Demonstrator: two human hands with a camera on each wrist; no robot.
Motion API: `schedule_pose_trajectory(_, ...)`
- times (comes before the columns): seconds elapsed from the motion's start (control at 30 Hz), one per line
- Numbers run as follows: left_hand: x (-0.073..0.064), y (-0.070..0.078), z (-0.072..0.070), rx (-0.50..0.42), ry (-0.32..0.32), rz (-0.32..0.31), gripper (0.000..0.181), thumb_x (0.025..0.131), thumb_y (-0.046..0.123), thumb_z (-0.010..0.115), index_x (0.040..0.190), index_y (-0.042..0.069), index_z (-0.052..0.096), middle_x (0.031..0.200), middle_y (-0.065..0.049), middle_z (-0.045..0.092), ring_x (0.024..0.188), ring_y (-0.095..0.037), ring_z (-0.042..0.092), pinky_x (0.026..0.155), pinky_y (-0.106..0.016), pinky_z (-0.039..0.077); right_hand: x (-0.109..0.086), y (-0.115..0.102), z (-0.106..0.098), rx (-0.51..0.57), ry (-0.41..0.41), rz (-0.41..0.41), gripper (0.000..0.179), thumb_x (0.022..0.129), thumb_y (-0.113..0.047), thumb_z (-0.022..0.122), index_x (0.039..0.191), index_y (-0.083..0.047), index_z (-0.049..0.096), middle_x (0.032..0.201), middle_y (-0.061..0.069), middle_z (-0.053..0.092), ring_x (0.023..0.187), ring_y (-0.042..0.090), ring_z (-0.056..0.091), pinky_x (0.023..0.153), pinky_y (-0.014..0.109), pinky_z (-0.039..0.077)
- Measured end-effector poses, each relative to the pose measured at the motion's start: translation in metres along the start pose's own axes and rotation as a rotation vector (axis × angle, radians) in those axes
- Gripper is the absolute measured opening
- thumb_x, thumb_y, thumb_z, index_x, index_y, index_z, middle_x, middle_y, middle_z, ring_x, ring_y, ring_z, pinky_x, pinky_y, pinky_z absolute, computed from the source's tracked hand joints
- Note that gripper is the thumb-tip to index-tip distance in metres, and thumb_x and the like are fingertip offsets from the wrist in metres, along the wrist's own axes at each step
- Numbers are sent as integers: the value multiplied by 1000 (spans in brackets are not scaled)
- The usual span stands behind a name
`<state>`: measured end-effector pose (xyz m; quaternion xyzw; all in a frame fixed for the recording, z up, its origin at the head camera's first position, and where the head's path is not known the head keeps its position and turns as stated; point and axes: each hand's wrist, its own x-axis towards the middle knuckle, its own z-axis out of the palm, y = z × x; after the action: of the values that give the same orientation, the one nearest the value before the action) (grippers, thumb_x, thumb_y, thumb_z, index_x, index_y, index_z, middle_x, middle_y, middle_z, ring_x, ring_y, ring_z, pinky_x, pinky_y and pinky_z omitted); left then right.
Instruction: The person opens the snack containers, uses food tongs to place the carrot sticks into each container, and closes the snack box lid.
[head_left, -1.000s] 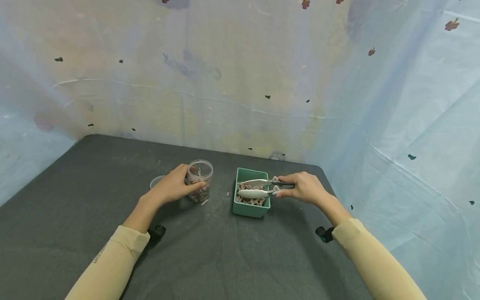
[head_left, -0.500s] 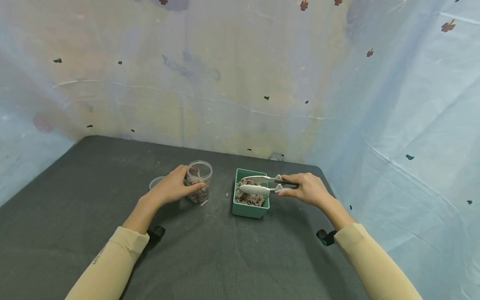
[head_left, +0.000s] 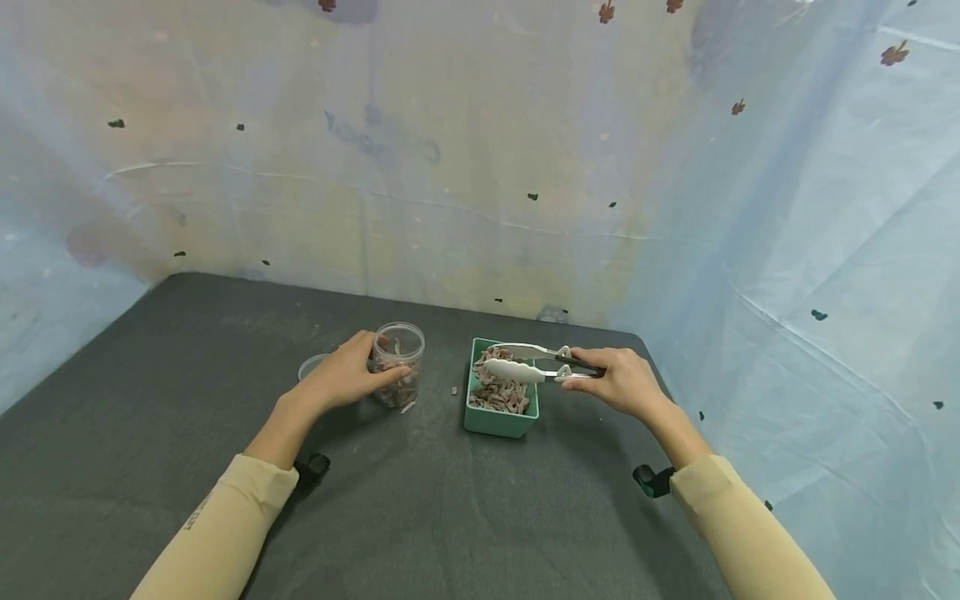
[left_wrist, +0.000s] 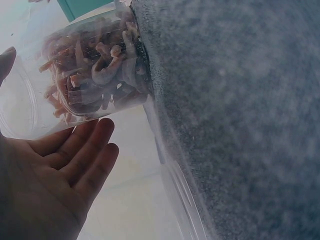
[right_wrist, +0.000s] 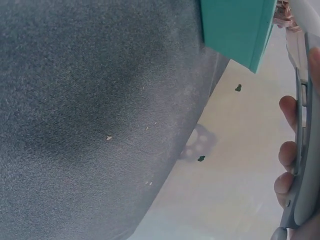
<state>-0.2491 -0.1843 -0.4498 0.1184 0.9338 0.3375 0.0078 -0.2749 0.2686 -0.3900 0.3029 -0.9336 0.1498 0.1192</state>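
In the head view, my left hand holds an upright clear plastic jar, thumb on the near side. Curled pinkish-brown pieces fill its lower part in the left wrist view. My right hand grips white-tipped tongs by their dark handle. The tongs' tips are apart over a green rectangular box, and I see no piece between them. Similar pieces lie in the box. In the right wrist view, fingers wrap the tongs' handle, partly cut off by the frame's edge.
A clear round lid or dish lies left of the jar, partly behind my left hand. One small piece lies between jar and box, another at the jar's base. A patterned plastic sheet hangs behind the dark table.
The tongs have risen from the pieces in the box and shifted slightly right and away, with my right hand. My left hand and the jar have stayed put.
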Motion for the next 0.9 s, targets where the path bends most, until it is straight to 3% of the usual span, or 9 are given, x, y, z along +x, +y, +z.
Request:
schedule_pose_trajectory(0.27,0,1,-1,4,-5,-5,91,95,70,61,150,-1,43,144,-24,48,124,-39,56,97,-59,49,-2,-1,-5,31,23,35,64,83,-34,88,137,-7,69,124,16,73,58,7,44,54,28,35)
schedule_pose_trajectory(0.53,0,0,1,-1,-6,-6,92,94,72,60,150,1,43,144,-22,48,123,-37,57,97,-58,49,-4,0,-6,48,44,45,64,82,-34,89,137,-7,69,114,15,77,53,6,35,50,26,28)
schedule_pose_trajectory(0.9,1,0,1,-6,-5,-15,93,94,74,59,150,1,43,145,-23,47,123,-38,56,96,-58,50,-4,0,-10,71,90,23,64,81,-29,90,136,-5,69,120,18,75,54,6,39,52,27,33)
